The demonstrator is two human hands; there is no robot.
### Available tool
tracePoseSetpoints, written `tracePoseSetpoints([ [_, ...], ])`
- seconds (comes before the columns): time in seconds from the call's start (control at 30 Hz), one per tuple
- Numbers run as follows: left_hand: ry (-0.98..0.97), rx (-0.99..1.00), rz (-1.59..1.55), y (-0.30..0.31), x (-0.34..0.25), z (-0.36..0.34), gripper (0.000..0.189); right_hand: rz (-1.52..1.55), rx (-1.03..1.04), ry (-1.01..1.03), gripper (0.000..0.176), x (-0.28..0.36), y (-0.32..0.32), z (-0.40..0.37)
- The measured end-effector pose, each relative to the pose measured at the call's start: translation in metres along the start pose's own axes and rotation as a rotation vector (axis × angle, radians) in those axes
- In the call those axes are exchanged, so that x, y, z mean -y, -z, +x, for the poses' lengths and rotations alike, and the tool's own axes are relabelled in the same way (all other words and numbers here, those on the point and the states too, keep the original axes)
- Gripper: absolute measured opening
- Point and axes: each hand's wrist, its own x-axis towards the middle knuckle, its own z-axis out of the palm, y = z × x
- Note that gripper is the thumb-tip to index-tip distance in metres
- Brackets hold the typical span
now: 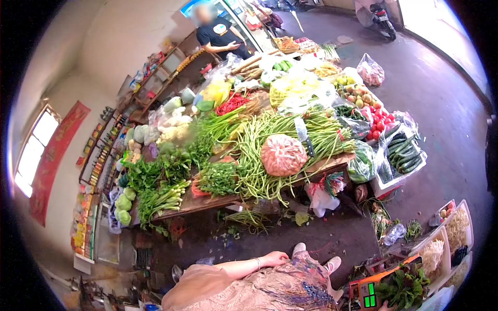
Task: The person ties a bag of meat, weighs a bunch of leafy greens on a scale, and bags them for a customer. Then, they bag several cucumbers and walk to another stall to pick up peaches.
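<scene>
My left hand (276, 258) lies low in front of my patterned dress (259, 290), its fingers curled together and a thin bracelet at the wrist. Nothing shows in it. At the bottom edge, only a small part of my right hand (386, 307) appears, against a bunch of dark leafy greens (405, 286). Its fingers seem closed on the bunch, though most of the hand is out of view. The greens are over an orange scale (358, 293) with a lit green display (369, 295).
A table (218, 203) bears long beans (254, 160), a pink bag (284, 155), a cleaver (304, 136) and leafy bundles. A crate of cucumbers (403, 155) stands right; white tubs (436, 256) stand near the scale. Another person (220, 36) stands behind the table.
</scene>
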Motion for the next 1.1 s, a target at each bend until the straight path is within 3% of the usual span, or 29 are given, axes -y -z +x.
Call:
tracePoseSetpoints([
  [0.33, 0.014, -0.017, 0.083, -0.010, 0.016, 0.007, 0.034, -0.015, 0.076, -0.008, 0.057, -0.059, -0.017, -0.042],
  [0.4, 0.024, -0.034, 0.104, -0.010, 0.034, 0.011, 0.033, 0.212, 0.060, -0.092, 0.078, -0.078, -0.028, -0.055],
  [0.43, -0.011, -0.040, 0.100, -0.007, 0.045, 0.008, 0.035, 0.016, 0.039, -0.305, 0.087, 0.018, 0.022, -0.083],
  [0.47, 0.101, -0.027, 0.060, -0.005, 0.041, 0.005, 0.038, 0.067, 0.109, -0.287, 0.082, -0.038, -0.001, -0.090],
  [0.5, 0.131, 0.005, -0.024, 0.003, 0.032, -0.005, 0.042, 0.009, 0.076, -0.419, 0.081, 0.020, 0.033, -0.106],
  [0.53, 0.172, 0.027, -0.002, 0.003, 0.036, -0.005, 0.043, 0.154, -0.015, -0.363, 0.079, -0.035, 0.002, -0.121],
  [0.57, 0.192, 0.050, 0.011, 0.003, 0.045, -0.002, 0.043, 0.052, 0.121, -0.540, 0.073, 0.015, 0.032, -0.132],
  [0.6, 0.211, 0.048, 0.016, 0.006, 0.058, 0.001, 0.042, 0.144, 0.195, -0.610, 0.053, 0.013, 0.026, -0.147],
  [0.67, 0.239, 0.163, 0.016, 0.014, 0.069, 0.004, 0.040, 0.180, 0.257, -0.373, 0.023, -0.016, -0.016, -0.183],
  [0.7, 0.221, 0.271, -0.030, 0.012, 0.119, 0.025, 0.036, 0.195, 0.417, -0.447, 0.025, -0.023, -0.039, -0.198],
  [0.8, 0.285, 0.285, -0.050, 0.013, 0.099, 0.019, 0.035, 0.336, 0.816, -0.562, 0.030, 0.015, -0.059, -0.235],
  [0.87, 0.283, 0.258, 0.255, 0.022, 0.060, 0.013, 0.039, 0.322, 0.779, -0.332, 0.033, 0.003, -0.113, -0.262],
  [0.9, 0.160, 0.264, 0.234, 0.024, 0.077, 0.015, 0.037, 0.556, 0.738, -0.242, 0.014, -0.052, -0.194, -0.281],
  [0.93, 0.036, 0.258, 0.221, 0.022, 0.096, 0.022, 0.035, 0.466, 0.748, -0.233, 0.015, -0.003, -0.160, -0.278],
  [0.97, 0.046, 0.205, 0.253, 0.023, 0.087, 0.017, 0.033, 0.325, 0.852, -0.224, 0.018, 0.028, -0.138, -0.272],
  [1.0, 0.055, 0.161, 0.283, 0.024, 0.078, 0.014, 0.031, 0.228, 0.793, -0.112, 0.025, 0.040, -0.136, -0.275],
  [1.03, 0.012, 0.143, 0.188, 0.026, 0.081, 0.014, 0.029, 0.264, 0.881, -0.065, 0.028, 0.039, -0.144, -0.271],
  [1.1, -0.023, 0.085, 0.298, 0.017, 0.107, 0.037, 0.026, 0.172, 0.902, -0.057, 0.032, 0.077, -0.123, -0.273],
])
